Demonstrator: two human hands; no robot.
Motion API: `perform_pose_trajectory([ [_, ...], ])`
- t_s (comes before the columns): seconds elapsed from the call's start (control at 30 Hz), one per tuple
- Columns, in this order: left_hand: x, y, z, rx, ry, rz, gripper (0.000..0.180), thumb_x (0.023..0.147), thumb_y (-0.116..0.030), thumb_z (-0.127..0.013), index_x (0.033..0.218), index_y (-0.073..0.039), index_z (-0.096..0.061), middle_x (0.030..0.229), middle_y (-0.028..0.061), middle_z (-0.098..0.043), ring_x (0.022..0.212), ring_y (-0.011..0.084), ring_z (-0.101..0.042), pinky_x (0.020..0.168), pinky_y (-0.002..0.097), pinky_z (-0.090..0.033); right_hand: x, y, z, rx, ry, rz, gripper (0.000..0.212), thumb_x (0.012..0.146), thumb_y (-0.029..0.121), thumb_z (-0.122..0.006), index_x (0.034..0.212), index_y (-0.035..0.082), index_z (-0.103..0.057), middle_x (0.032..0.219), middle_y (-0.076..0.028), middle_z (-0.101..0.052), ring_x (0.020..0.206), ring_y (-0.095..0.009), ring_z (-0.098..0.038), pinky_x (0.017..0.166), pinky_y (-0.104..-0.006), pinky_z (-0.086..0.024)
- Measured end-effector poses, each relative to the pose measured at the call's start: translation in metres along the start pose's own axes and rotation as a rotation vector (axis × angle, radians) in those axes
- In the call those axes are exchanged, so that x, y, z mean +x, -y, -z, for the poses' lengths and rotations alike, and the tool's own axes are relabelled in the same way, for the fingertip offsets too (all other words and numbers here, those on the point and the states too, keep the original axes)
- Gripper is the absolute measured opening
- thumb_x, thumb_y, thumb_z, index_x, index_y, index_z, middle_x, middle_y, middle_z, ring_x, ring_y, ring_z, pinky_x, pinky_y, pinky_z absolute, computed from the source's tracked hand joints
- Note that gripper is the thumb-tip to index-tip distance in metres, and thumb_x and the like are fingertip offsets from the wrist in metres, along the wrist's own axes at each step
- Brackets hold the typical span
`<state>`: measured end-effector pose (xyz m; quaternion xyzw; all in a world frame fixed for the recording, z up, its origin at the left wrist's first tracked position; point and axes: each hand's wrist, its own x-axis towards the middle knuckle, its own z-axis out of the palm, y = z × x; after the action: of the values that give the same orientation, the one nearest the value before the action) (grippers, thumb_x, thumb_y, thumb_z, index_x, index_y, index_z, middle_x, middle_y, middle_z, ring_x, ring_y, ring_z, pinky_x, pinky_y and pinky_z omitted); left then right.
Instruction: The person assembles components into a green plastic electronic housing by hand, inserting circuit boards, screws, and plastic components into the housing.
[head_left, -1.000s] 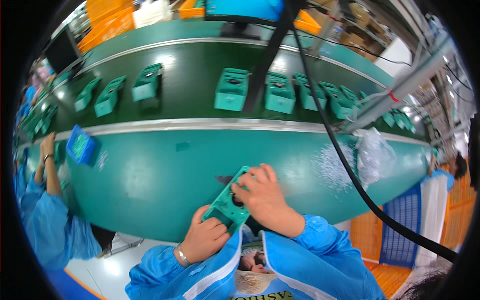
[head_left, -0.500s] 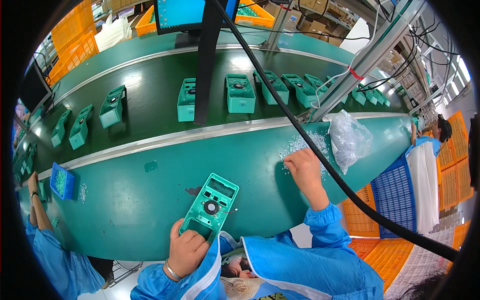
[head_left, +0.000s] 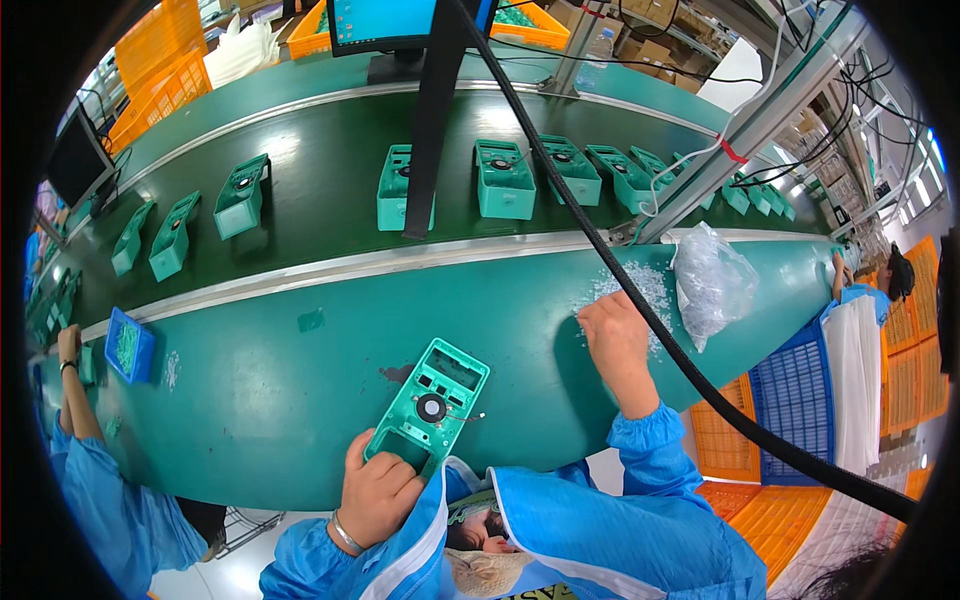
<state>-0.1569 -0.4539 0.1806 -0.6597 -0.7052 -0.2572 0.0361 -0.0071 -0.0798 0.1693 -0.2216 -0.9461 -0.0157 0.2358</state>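
Observation:
My left hand [head_left: 378, 490] grips the lower end of a green plastic housing [head_left: 402, 412] just above the near edge of the bench. A round black speaker [head_left: 431, 408] with a short thin wire sits inside that housing, and its open side faces up. My right hand [head_left: 615, 335] is at the near left side of a pile of small clear pieces [head_left: 640, 285]. Its fingertips are pinched together; what is between them, if anything, is too small to make out. Beside the pile lies a clear plastic bag [head_left: 710, 285] filled with similar pieces.
Several green housings [head_left: 505, 185] stand along the dark conveyor [head_left: 320, 180] beyond the bench. A black cable [head_left: 690, 370] crosses the view near my right hand. At left, a blue bin [head_left: 128, 345] of green parts stands near another person's arm [head_left: 80, 395].
The whole view has shifted, so the bench and conveyor appear farther right and slightly higher. My right hand has drawn slightly left against the pile. The left hand keeps its grip on the housing.

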Motion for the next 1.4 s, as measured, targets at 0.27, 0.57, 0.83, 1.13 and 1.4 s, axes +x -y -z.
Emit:
perform_pose_trajectory([
  [0.27, 0.012, 0.011, 0.020, 0.154, -0.001, 0.073, 0.008, 0.083, -0.016, -0.066, 0.090, -0.013, -0.064, 0.103, 0.0012, -0.065, 0.111, 0.0193, -0.062, 0.118, 0.0670, -0.030, 0.015, 0.049, 0.025, 0.339, -0.027, 0.025, 0.011, 0.075, 0.008, -0.080, 0.083, 0.009, -0.072, 0.083, -0.004, -0.068, 0.094, -0.028, -0.063, 0.090, -0.0445, -0.045],
  [0.57, 0.006, 0.032, 0.034, 0.206, 0.041, 0.078, 0.009, 0.084, -0.013, -0.068, 0.092, -0.011, -0.065, 0.114, 0.0038, -0.067, 0.125, 0.0244, -0.059, 0.119, 0.0598, -0.035, 0.044, 0.144, 0.011, 0.964, 0.441, 0.552, 0.016, 0.078, 0.008, -0.081, 0.089, 0.013, -0.071, 0.094, 0.000, -0.066, 0.097, -0.024, -0.062, 0.091, -0.0400, -0.045],
  [0.83, 0.006, 0.033, 0.037, 0.178, 0.019, 0.082, 0.009, 0.086, -0.015, -0.062, 0.093, -0.010, -0.064, 0.112, 0.0051, -0.066, 0.124, 0.0245, -0.060, 0.118, 0.0558, -0.038, 0.044, 0.154, 0.009, 0.874, 0.367, 0.617, 0.018, 0.074, 0.006, -0.081, 0.087, 0.011, -0.071, 0.093, 0.000, -0.065, 0.092, -0.024, -0.061, 0.088, -0.0406, -0.045],
  [1.13, 0.007, 0.033, 0.037, 0.171, 0.009, 0.075, 0.009, 0.084, -0.015, -0.062, 0.091, -0.009, -0.063, 0.106, 0.0050, -0.065, 0.120, 0.0244, -0.060, 0.117, 0.0548, -0.040, 0.045, 0.160, 0.023, 0.650, 0.263, 0.736, 0.017, 0.071, 0.008, -0.079, 0.086, 0.010, -0.071, 0.094, -0.002, -0.065, 0.093, -0.025, -0.061, 0.091, -0.0414, -0.046],
  [1.4, 0.004, 0.035, 0.039, 0.181, 0.013, 0.064, 0.011, 0.082, -0.014, -0.067, 0.093, -0.011, -0.064, 0.105, 0.0027, -0.065, 0.116, 0.0233, -0.061, 0.116, 0.0541, -0.040, 0.057, 0.159, 0.014, 0.754, 0.424, 0.665, 0.011, 0.076, 0.011, -0.080, 0.084, 0.014, -0.072, 0.088, 0.002, -0.066, 0.093, -0.022, -0.060, 0.093, -0.0401, -0.044],
])
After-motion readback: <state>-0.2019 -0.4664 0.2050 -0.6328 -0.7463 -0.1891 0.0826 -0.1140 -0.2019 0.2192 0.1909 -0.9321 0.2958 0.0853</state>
